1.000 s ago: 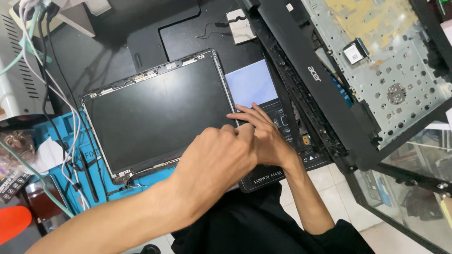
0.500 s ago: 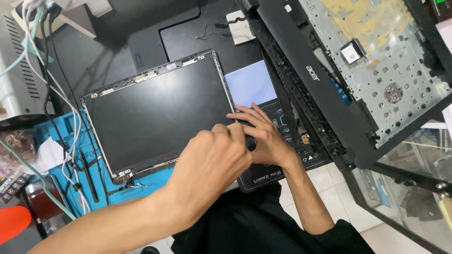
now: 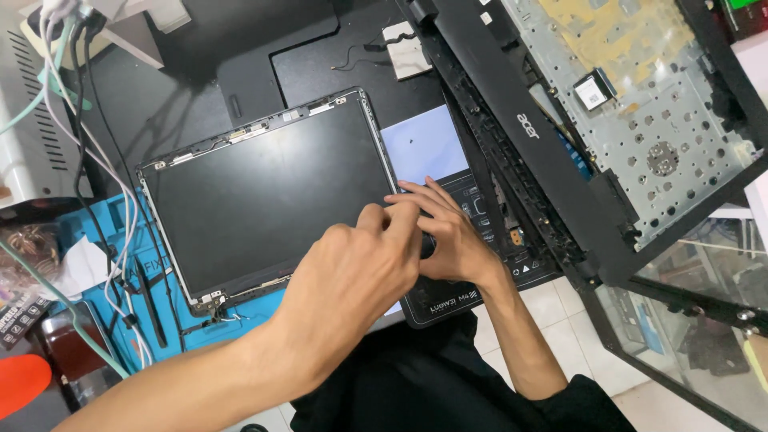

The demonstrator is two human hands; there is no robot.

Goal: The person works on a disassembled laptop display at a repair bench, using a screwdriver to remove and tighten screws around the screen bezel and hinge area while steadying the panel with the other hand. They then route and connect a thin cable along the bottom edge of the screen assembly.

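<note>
A: What have the hands got hold of?

B: The left hand (image 3: 352, 272) is curled, with its fingertips pinched together at the lower right edge of the bare laptop display panel (image 3: 264, 192). Whether anything small sits inside that pinch I cannot tell; the knuckles hide it. The right hand (image 3: 448, 236) lies flat with fingers spread, its fingertips (image 3: 404, 192) pressing at the panel's right edge, and it grips nothing.

A: Where is the panel?

B: It lies face up and tilted, left of centre, dark glass with a thin metal frame. The two hands meet at its four o'clock corner. Loose thin wires trail from its seven o'clock corner onto the blue work mat (image 3: 104, 256).

A: And around it?

B: At three o'clock from the panel, just beside it, a pale blue rectangle (image 3: 424, 144) shows, and below that a black printed mat (image 3: 472, 280) under the right hand. At two o'clock stands the opened black laptop chassis (image 3: 560, 136), tilted, with its grey perforated metal plate (image 3: 664, 120) exposed. At ten o'clock white and grey cables (image 3: 80, 120) hang down past a white box (image 3: 32, 136). A black pair of tweezers (image 3: 148, 300) lies on the blue mat at eight o'clock.
</note>
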